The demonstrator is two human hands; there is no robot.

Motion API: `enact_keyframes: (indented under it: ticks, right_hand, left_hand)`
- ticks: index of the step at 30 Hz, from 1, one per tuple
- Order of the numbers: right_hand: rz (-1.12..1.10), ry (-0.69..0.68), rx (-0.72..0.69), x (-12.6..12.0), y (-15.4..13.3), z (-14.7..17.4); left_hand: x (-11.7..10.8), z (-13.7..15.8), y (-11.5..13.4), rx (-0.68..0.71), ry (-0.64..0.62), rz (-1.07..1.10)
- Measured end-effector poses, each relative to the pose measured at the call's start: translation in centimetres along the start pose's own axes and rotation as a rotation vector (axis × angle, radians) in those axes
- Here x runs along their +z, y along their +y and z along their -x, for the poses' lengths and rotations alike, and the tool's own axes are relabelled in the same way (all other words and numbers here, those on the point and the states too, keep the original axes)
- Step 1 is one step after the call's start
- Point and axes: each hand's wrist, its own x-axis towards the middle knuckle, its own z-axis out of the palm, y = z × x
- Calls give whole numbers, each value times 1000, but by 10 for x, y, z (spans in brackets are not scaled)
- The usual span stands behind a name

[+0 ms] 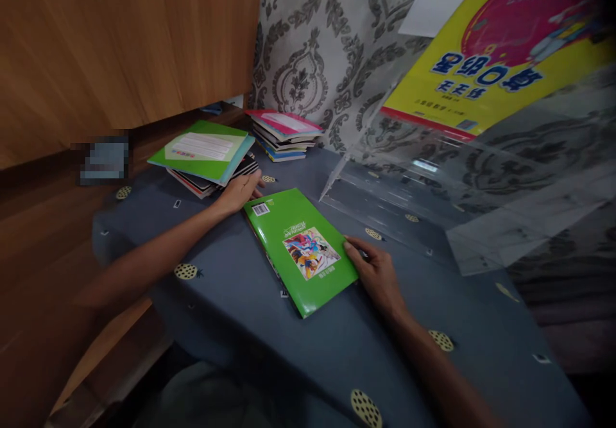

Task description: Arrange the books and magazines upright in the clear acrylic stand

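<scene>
A green book (308, 248) with a colourful picture and a barcode on its cover lies at the middle of the table, upside down to me. My right hand (380, 274) has its thumb and fingers closed at the book's right edge. Beside the book's far left corner is my left hand (242, 190), its fingers loosely apart and nothing visible in them; whether it touches the corner I cannot tell. Just beyond that hand rises a stack of books topped by a green book (206, 149), its layers turned at differing angles.
Against the patterned wall stands another book stack (283, 133) with a pink cover on top. At right, a clear acrylic stand (481, 242) holds a yellow workbook (447, 107). A dark cloth with pineapple prints (240, 312) covers the table. Wooden panelling (129, 43) borders the left.
</scene>
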Motion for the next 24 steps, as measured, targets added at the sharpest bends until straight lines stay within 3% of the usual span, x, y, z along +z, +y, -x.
enact_keyframes:
  ticks: [6, 11, 15, 18, 20, 24]
  right_hand:
    - [4, 60, -86, 6, 4, -3]
    - [11, 33, -111, 6, 6, -4]
    - [50, 30, -111, 5, 8, -4]
    - [41, 8, -106, 3, 7, -4]
    - [-6, -18, -95, 2, 7, -3]
    - [-161, -81, -64, 1, 6, -3]
  left_hand:
    - [-2, -1, 4, -35, -1, -5]
    - [-1, -2, 1, -13, 13, -34]
    - [-2, 0, 1, 91, -27, -203]
    - [-4, 10, 9, 269, -55, -451]
    - [-4, 21, 19, 429, -127, -554]
    - [1, 50, 39, 685, -528, -601]
